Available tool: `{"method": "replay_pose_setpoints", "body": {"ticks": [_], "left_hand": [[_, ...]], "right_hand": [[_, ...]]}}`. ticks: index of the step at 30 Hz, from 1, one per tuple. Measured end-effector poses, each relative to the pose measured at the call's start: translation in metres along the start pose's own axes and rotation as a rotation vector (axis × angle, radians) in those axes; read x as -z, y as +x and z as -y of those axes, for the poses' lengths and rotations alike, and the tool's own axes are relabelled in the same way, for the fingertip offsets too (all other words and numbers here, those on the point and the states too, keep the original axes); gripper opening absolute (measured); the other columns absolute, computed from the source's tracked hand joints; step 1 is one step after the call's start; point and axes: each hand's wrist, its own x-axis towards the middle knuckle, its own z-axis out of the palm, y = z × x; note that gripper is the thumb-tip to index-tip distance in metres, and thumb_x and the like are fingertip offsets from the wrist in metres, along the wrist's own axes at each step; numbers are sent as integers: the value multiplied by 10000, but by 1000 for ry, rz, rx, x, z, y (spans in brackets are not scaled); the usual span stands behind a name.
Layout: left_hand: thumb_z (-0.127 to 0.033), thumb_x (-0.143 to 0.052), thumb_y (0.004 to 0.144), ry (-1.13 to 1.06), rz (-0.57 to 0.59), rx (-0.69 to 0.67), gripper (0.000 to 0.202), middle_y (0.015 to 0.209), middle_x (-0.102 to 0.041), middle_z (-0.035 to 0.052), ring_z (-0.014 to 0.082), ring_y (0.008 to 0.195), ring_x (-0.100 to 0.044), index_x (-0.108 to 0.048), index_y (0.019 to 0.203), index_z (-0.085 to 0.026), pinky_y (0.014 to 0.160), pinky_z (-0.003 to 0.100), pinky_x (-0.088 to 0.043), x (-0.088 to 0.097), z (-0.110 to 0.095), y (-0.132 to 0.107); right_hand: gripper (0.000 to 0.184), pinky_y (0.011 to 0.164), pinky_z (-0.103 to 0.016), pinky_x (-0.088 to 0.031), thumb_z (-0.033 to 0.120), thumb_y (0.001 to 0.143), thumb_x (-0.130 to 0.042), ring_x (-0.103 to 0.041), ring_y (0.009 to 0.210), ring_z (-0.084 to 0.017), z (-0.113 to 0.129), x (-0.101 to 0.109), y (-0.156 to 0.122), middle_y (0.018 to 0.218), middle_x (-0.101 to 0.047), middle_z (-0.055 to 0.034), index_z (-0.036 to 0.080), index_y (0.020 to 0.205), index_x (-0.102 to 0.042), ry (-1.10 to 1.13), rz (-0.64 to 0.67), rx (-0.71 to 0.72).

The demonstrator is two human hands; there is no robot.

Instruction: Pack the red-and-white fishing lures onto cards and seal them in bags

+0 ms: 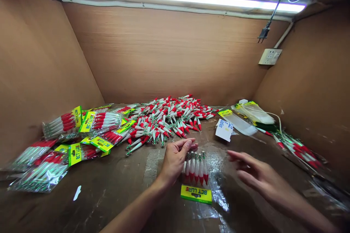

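The loose pile of lures [169, 114] reaches close beyond your left hand [175, 158], so a forward sweep of that hand could drag strays in among the counted ones. Your left thumb is drawn in against the fingers at the far end of the row of lures [197, 169]; you can't tell from here whether it pinches plastic or a lure. Your right hand [254, 173] is loosely spread, seemingly bare, and well apart from the row. The row lies on the worktop [123, 196] before you, red ends toward the header card [196, 193], seemingly in a clear pouch. If the pouch is open at the far end, lifting it that end down could let lures slip out; green tips might also snag the film.

Around you, filled packs [41, 174] crowd the left side. On the right are flat pouches [254, 113], a smaller heap of lures [303, 151] with a cord across it, a lettered white card [224, 130] beyond your right fingers, and a hanging plug [264, 33], clear of your reach. A white scrap [77, 193] lies at left.
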Motion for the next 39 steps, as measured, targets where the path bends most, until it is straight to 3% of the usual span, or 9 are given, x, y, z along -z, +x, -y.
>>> {"method": "replay_pose_setpoints", "body": {"ticks": [3, 7, 10, 13, 15, 21, 28, 35, 39], "left_hand": [[-535, -734, 849, 25, 16, -11, 488, 954, -791, 152, 275, 914, -748, -769, 1085, -109, 845, 359, -567, 3, 1, 0], [-581, -758, 807, 14, 118, 109, 637, 1077, -765, 176, 295, 1002, -720, -688, 1260, -139, 799, 353, -555, 16, 2, 5], [-528, -838, 733, 113, 212, 150, 632, 1055, -766, 152, 270, 956, -704, -716, 1219, -143, 770, 314, -519, 25, 3, 10], [-485, -824, 752, 182, 180, 143, 426, 883, -769, 110, 202, 770, -668, -798, 960, -114, 698, 274, -471, 26, 8, 11], [-469, -810, 765, 116, 138, 170, 382, 833, -756, 94, 169, 699, -631, -800, 898, -111, 663, 261, -447, 25, 12, 11], [-480, -818, 758, 19, 109, 235, 391, 789, -731, 72, 135, 637, -577, -799, 910, -120, 618, 236, -405, 24, 21, 12], [-532, -756, 804, 179, 310, 186, 455, 847, -740, 85, 154, 680, -585, -806, 989, -119, 635, 246, -405, 39, 13, 25], [-512, -764, 791, 248, 416, 155, 421, 924, -755, 114, 202, 794, -631, -820, 938, -122, 743, 286, -451, 44, -1, 27], [-505, -739, 813, 375, 349, 60, 406, 855, -750, 104, 199, 757, -619, -825, 962, -137, 703, 281, -440, 42, 4, 27]], "right_hand": [[469, 827, -357, -518, 476, 871, -700, -662, 944, -253, 7, -43, 70, 1101, -730, -91, 209, 1256, -687, 90, 234, 19], [298, 693, -275, -464, 442, 862, -710, -616, 735, -173, 10, -73, 111, 796, -719, -39, 147, 867, -747, 152, 248, 22], [298, 625, -245, -413, 437, 864, -711, -546, 655, -130, 1, -76, 113, 736, -666, -9, 140, 829, -717, 206, 237, 27], [323, 597, -231, -386, 458, 873, -704, -505, 630, -111, -8, -79, 111, 708, -619, 10, 142, 808, -687, 271, 231, 15], [328, 594, -230, -390, 470, 879, -696, -504, 625, -111, -11, -83, 110, 701, -608, 16, 146, 829, -683, 324, 237, -8], [316, 713, -279, -468, 450, 830, -749, -621, 764, -172, -7, -85, 107, 847, -731, -52, 147, 921, -756, 367, 256, -45], [307, 765, -314, -486, 460, 794, -760, -651, 784, -198, -10, -76, 109, 850, -767, -60, 167, 876, -803, 320, 237, -50], [295, 626, -242, -382, 440, 819, -753, -530, 642, -121, -15, -73, 109, 703, -684, -2, 151, 850, -802, 305, 300, -12], [292, 620, -238, -383, 428, 824, -745, -525, 637, -120, -17, -72, 111, 714, -691, -5, 147, 882, -802, 317, 307, -11]]}}
